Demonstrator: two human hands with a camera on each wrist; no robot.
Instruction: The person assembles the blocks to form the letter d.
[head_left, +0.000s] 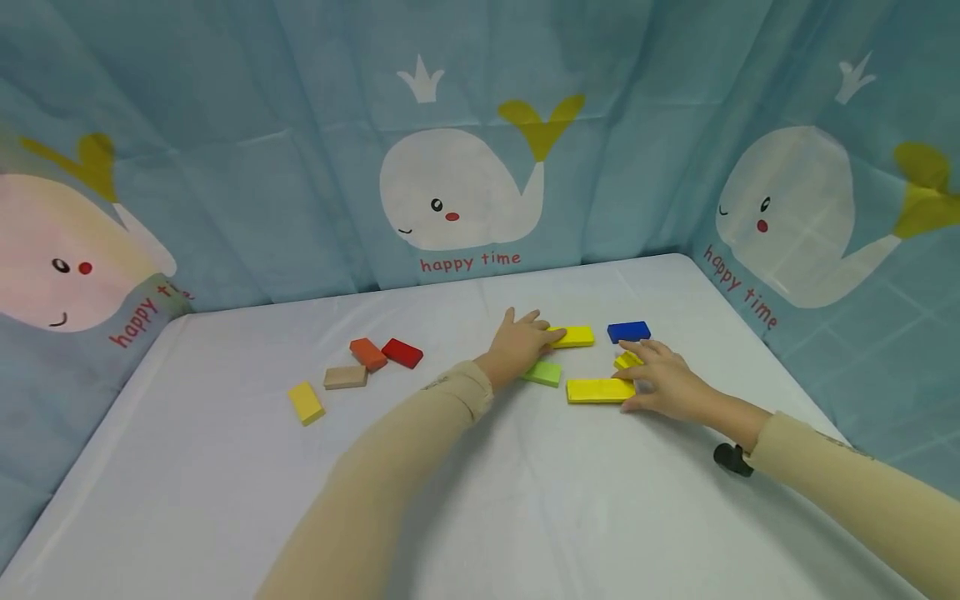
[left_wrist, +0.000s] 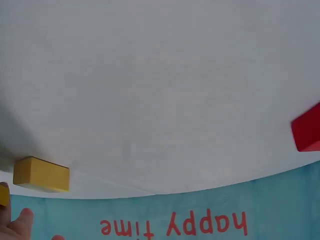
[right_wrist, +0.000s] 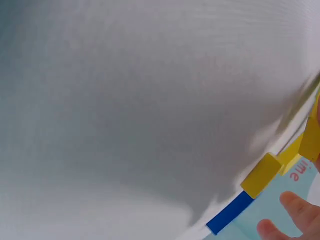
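Observation:
My left hand is at the left end of the far yellow block, its fingers around that end. A light green block lies just below this hand, partly hidden by it. At the lower left of the left wrist view are fingers beside a yellow piece. My right hand pinches the right end of a long yellow block between thumb and fingers. Under its outstretched fingers sits another yellow block, and a blue block lies behind.
Left of the hands, a red block, an orange block, a tan block and a pale yellow block lie on the white tabletop. A black object shows by the right wrist. Blue whale-print curtains border the table.

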